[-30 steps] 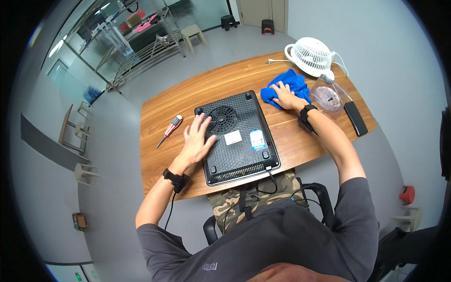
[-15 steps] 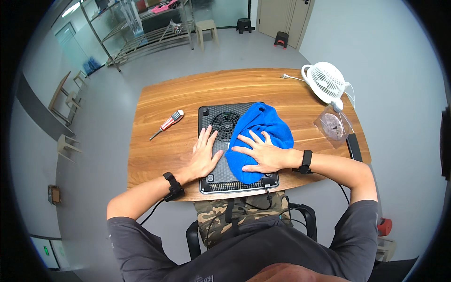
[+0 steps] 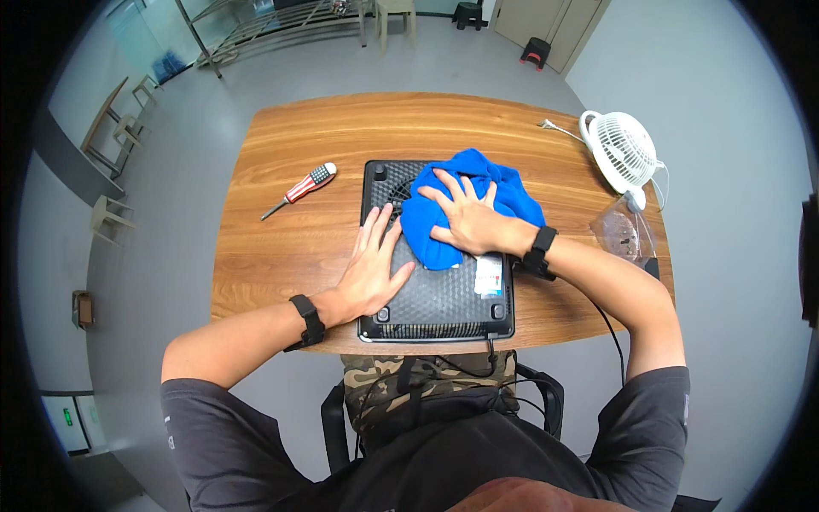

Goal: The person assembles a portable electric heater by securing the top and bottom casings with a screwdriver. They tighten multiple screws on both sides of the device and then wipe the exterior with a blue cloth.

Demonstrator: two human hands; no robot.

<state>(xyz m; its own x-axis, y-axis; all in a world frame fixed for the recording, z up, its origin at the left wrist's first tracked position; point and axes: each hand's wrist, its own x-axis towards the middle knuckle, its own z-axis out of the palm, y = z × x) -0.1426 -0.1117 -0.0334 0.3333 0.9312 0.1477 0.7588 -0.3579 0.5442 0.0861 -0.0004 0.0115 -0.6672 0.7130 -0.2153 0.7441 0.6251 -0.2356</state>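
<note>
A flat black appliance [image 3: 409,294], resembling an induction cooker, lies underside up at the table's front edge, its feet and part of a round fan grille showing. A blue cloth [image 3: 503,188] is bunched over its far right part, covering much of the grille. On top of this cloth, my right hand [image 3: 473,218] presses down with its fingers spread. My left hand [image 3: 371,273] rests flat on the appliance's left side, fingers stretched out beside the grille, holding nothing. A pale label [image 3: 489,276] shows near the appliance's right edge.
A screwdriver [image 3: 299,189] with a striped handle lies on the wooden table [image 3: 281,282] to the left. At the far right are a white fan [image 3: 621,152] with its cord and a clear plastic bag [image 3: 625,232]. A black cord [image 3: 490,350] leaves the appliance's front edge.
My right hand and the blue cloth have moved away from me over the appliance, uncovering the label and the near right part. My left hand stays on the left side.
</note>
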